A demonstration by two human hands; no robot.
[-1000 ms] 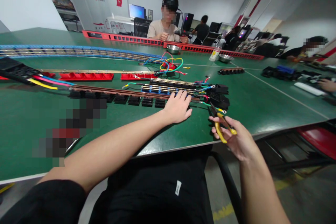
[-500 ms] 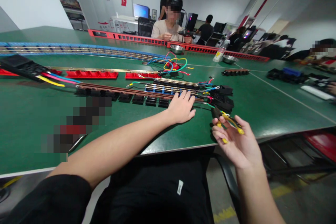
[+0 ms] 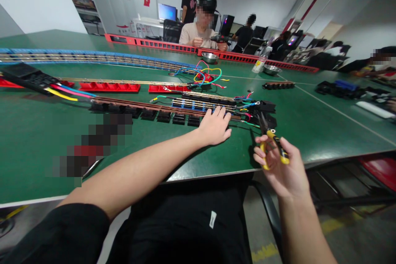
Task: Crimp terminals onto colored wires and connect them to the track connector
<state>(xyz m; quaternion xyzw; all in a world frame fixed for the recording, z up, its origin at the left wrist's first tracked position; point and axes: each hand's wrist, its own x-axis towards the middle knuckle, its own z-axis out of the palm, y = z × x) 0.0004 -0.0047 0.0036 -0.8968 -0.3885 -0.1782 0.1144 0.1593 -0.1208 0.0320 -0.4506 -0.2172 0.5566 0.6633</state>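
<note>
My left hand (image 3: 215, 127) lies with its fingers spread on the right part of a long rail assembly with brown strips (image 3: 148, 108) and black blocks beneath. In my right hand (image 3: 283, 161) are pliers with yellow and black handles (image 3: 283, 150), their dark jaws pointing up and away, near a black connector (image 3: 266, 107) at the assembly's right end. A green wire (image 3: 251, 123) with a ring terminal (image 3: 272, 131) runs behind the pliers. Whether the jaws touch a wire cannot be made out.
Red trays (image 3: 109, 87) and a curved blue rail (image 3: 93, 57) lie further back. Across the green table (image 3: 324, 123), a person (image 3: 198, 33) holds a power drill (image 3: 220, 38) behind a long red frame (image 3: 167, 47). Metal bowls (image 3: 209, 57) and a bottle (image 3: 260, 62) stand nearby.
The pliers have turned more upright and moved slightly right with my right hand, and their jaws now reach over the black connector. My left hand has stayed in place.
</note>
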